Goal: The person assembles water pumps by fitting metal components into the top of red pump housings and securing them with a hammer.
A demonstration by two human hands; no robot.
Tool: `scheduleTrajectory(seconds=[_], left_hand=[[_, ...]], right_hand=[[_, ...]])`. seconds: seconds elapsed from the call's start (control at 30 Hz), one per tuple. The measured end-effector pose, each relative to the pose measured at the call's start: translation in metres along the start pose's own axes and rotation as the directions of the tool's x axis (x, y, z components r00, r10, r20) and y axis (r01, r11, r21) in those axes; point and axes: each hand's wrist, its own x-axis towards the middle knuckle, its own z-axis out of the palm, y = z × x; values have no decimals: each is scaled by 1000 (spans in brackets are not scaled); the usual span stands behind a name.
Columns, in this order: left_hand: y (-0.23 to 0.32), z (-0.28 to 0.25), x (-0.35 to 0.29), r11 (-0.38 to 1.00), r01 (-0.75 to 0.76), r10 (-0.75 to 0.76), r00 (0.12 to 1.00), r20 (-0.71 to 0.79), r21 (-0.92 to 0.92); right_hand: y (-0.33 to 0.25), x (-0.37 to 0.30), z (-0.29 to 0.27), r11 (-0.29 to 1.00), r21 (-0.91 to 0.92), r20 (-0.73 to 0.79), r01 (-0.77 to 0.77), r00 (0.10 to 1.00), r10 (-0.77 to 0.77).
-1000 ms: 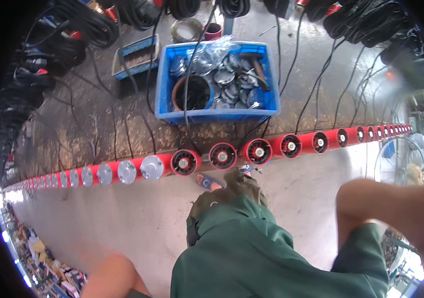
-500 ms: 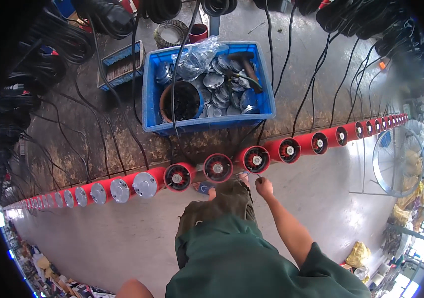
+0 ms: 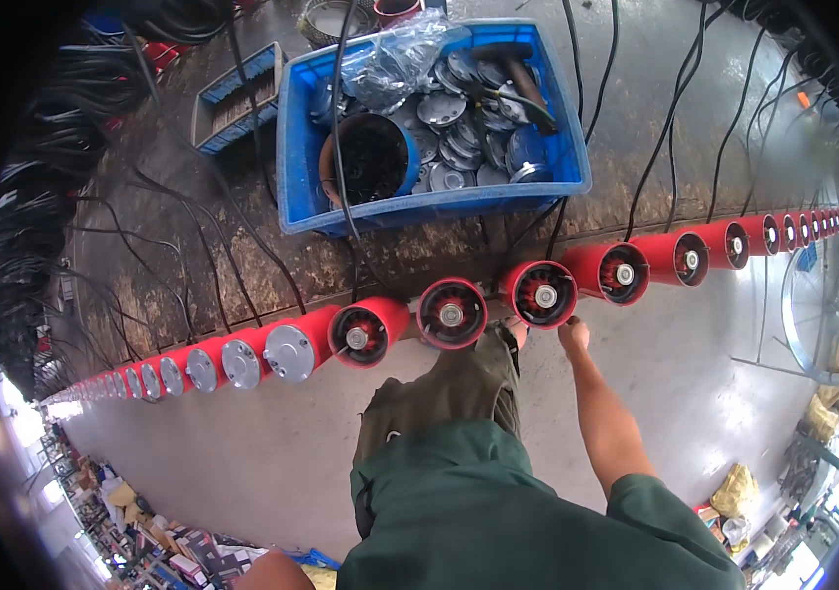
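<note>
Red cylindrical housings [image 3: 317,329]: row part-capped
Right hand [image 3: 575,336]: fingers curled, hold indiscernible; left hand unseen. Housings beside the fingers open; farther left, round grey metal caps [image 3: 291,353] fitted.

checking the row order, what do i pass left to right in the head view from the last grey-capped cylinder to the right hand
Last grey-capped red cylinder → first open red cylinder → second open red cylinder → third open red cylinder → right hand.

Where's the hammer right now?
In the head view, the hammer lies at the far right of the blue bin, beside round metal discs, beyond the row of red cylinders.
</note>
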Motion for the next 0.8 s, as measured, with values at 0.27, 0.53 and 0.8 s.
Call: scheduleTrajectory(seconds=[0.27,0.53,0.8], left_hand=[[27,14,9,998,48,-50,997,59,46],[93,109,18,996,20,-10,992,123,-87],[149,479,-82,263,724,88,640,763,-638]], right_hand=[[31,68,21,995,45,-65,84,995,-81],[20,123,66,997,23,-66,70,995,-68],[5,115,128,998,1,-6,-67,998,67]])
